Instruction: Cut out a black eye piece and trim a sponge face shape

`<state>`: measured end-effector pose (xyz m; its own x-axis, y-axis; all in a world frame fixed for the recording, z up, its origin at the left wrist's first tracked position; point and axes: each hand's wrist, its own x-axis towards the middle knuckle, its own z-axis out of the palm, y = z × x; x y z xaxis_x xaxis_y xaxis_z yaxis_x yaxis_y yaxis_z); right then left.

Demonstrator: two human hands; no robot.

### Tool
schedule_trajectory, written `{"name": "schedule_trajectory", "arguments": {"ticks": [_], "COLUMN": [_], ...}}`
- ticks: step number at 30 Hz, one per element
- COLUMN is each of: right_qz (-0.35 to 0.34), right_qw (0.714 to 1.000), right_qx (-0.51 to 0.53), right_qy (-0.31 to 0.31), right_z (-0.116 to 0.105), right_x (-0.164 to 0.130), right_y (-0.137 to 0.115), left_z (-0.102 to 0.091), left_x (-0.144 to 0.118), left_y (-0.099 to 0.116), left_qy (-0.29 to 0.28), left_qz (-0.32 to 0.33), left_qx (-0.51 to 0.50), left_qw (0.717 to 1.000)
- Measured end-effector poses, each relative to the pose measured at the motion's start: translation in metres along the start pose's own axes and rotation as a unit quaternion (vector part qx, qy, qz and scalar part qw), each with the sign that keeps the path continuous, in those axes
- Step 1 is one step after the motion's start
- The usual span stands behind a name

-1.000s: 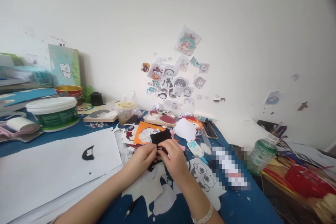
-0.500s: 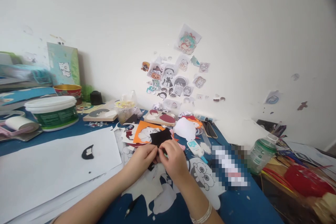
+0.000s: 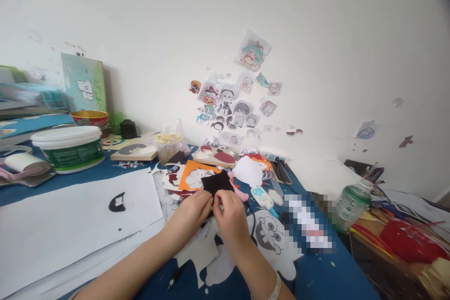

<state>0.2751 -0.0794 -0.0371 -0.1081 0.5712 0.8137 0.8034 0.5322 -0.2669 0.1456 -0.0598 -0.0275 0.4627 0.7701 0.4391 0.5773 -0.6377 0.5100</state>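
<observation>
In the middle of the table, my left hand [image 3: 193, 208] and my right hand [image 3: 228, 208] meet with fingertips almost touching. Both are pinched on the near edge of a black sheet [image 3: 217, 182], perhaps paper or felt, which extends beyond the fingers. The exact grip is hidden by the fingers. Beneath my hands lie jagged white paper scraps [image 3: 197, 253]. Close to my right forearm is a paper cutout of a grinning cartoon face [image 3: 272, 232]. On the white sheet [image 3: 70, 229] at left rests a black mouth-shaped cutout [image 3: 117, 202] with white teeth.
A black pen [image 3: 175, 277] lies near the front edge. Behind my hands are orange paper [image 3: 186, 176], a white-and-blue bottle [image 3: 262, 198] and a phone [image 3: 282, 173]. A green-and-white tub [image 3: 68, 150] stands left, a clear green-labelled bottle [image 3: 352, 206] right.
My right hand has shifted slightly, its wrist lower, and more of the black sheet's right side shows. The fingers of both hands stay pinched together. The view has tilted a little.
</observation>
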Motion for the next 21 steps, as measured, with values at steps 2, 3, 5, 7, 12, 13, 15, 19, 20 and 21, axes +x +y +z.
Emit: {"name": "schedule_trajectory", "arguments": {"ticks": [2, 3, 5, 7, 12, 13, 15, 19, 20, 21], "right_qz": [0.027, 0.042, 0.065, 0.071, 0.029, 0.016, -0.018, -0.049, -0.040, -0.028], "right_qw": [0.999, 0.998, 0.996, 0.995, 0.999, 0.999, 1.000, 0.999, 0.999, 0.999], "right_qx": [0.023, 0.036, 0.061, 0.069, 0.032, 0.022, 0.001, -0.001, 0.008, 0.018], "right_qy": [-0.002, -0.004, -0.005, -0.004, 0.016, 0.017, 0.012, 0.013, 0.017, 0.021], "right_z": [0.000, -0.001, -0.001, 0.001, 0.002, 0.001, -0.001, -0.002, -0.002, -0.001], "right_x": [0.000, 0.000, 0.000, -0.001, -0.002, -0.002, 0.000, 0.003, 0.003, 0.002], "right_y": [-0.001, -0.001, -0.001, -0.001, 0.001, 0.000, -0.001, -0.002, -0.001, -0.001], "left_z": [-0.001, -0.002, -0.003, -0.004, -0.005, -0.005, -0.006, -0.005, -0.004, -0.003], "left_x": [0.000, 0.000, -0.001, -0.001, 0.000, 0.000, 0.003, 0.007, 0.008, 0.008], "left_y": [0.001, 0.001, 0.003, 0.005, 0.011, 0.013, 0.013, 0.010, 0.009, 0.008], "left_qy": [0.007, 0.008, 0.009, 0.010, 0.027, 0.024, 0.002, -0.056, -0.061, -0.060], "left_qz": [-0.007, -0.012, -0.022, -0.028, -0.069, -0.093, -0.153, -0.225, -0.217, -0.203], "left_qx": [-0.002, -0.004, -0.011, -0.019, -0.075, -0.119, -0.254, -0.446, -0.454, -0.454], "left_qw": [1.000, 1.000, 1.000, 0.999, 0.994, 0.988, 0.955, 0.864, 0.862, 0.865]}}
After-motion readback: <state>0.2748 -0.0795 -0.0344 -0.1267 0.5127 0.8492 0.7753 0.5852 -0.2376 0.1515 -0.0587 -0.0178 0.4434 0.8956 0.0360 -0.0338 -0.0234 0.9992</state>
